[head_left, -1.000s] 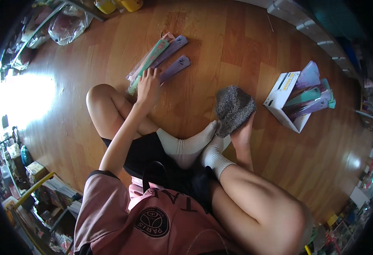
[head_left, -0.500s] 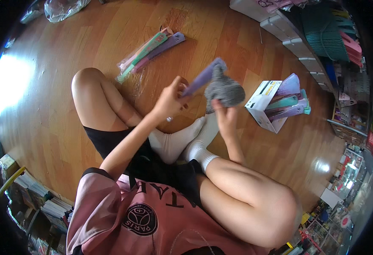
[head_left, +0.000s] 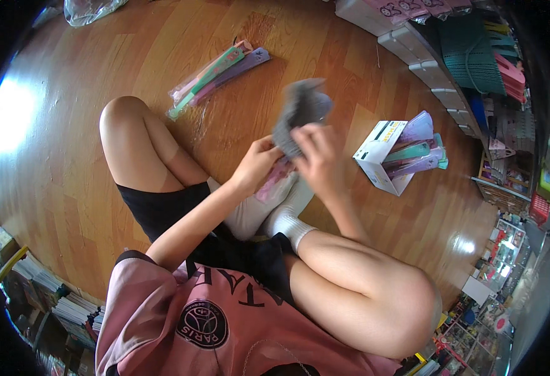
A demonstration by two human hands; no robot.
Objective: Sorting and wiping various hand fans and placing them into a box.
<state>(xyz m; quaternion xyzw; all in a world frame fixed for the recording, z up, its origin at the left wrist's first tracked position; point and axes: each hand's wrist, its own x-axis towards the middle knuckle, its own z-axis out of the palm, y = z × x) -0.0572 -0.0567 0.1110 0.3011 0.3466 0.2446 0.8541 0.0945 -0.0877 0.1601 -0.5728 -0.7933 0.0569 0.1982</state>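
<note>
In front of my crossed legs, my left hand has its fingers closed around a long tapered purple-pink folded fan, its pink lower end showing below the fingers. A grey cloth, blurred by motion, lies over the fan's upper part, and a bit of purple shows past the cloth's right edge. My right hand is closed on the cloth's lower right side, its fingers bent and smeared. Just how the cloth wraps the fan is hidden.
On the floor at the upper left lie several similar wrapped fans, green, purple and pink. To the right, an open white box holds several purple and green ones. Shelves with white drawers run along the right; book stacks stand lower left.
The cloth has moved left and down onto the fan, which the right hand has followed. The fan now stands lower, between both hands. The view has shifted slightly.
</note>
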